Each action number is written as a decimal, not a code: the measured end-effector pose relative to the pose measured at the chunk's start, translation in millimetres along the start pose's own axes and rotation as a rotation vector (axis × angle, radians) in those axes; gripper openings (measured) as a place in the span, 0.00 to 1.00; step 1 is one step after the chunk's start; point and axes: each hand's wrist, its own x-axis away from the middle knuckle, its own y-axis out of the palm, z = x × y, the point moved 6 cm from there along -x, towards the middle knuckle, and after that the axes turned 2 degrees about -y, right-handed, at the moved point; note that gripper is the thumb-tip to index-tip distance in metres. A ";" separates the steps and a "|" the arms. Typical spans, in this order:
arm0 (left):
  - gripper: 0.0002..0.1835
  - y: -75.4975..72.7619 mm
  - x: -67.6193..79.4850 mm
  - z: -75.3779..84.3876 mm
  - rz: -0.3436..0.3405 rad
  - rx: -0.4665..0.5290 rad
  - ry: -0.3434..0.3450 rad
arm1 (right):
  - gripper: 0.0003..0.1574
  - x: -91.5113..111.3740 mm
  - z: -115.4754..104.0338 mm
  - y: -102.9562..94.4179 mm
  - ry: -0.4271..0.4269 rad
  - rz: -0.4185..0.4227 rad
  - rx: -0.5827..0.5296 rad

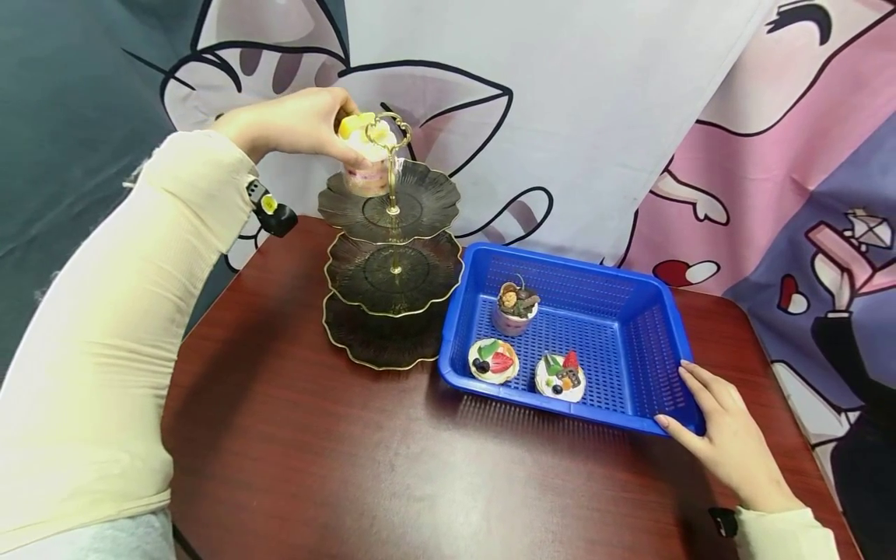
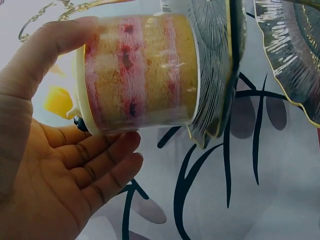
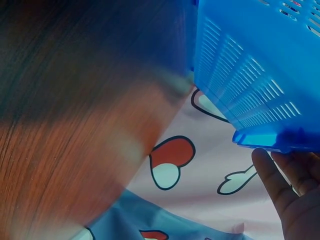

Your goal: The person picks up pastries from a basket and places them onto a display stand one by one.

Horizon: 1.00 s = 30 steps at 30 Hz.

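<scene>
My left hand (image 1: pixel 308 124) grips a clear cup of layered cake (image 2: pixel 142 72) between thumb and fingers. Yellow fruit and white cream top it. The cup is over the uppermost plate (image 1: pixel 427 204) of a three-tier dark stand with gold edges, its base close to the plate and beside the gold handle (image 1: pixel 392 183). At the near right corner of a blue basket (image 1: pixel 560 260), my right hand (image 1: pixel 728 435) rests its straight fingers and thumb on the rim. Inside the basket sit a chocolate-topped cake cup (image 1: pixel 516 311) and two fruit-topped cakes (image 1: pixel 493 361), (image 1: pixel 561 376).
The stand's middle plate (image 1: pixel 364 272) and bottom plate (image 1: pixel 371 342) lie below the top one. Stand and basket are side by side on a brown wooden table (image 1: pixel 420 467). A printed cartoon cloth (image 1: pixel 560 117) hangs behind them.
</scene>
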 end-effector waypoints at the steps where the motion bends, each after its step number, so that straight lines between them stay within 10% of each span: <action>1: 0.34 1.2 -1.5 1.3 -0.006 0.011 0.010 | 0.50 0.6 0.1 -0.4 0.002 -0.001 0.002; 30: 0.41 8.8 4.8 -1.1 -0.057 0.129 0.030 | 0.50 2.3 -1.0 -4.6 -0.016 -0.005 -0.003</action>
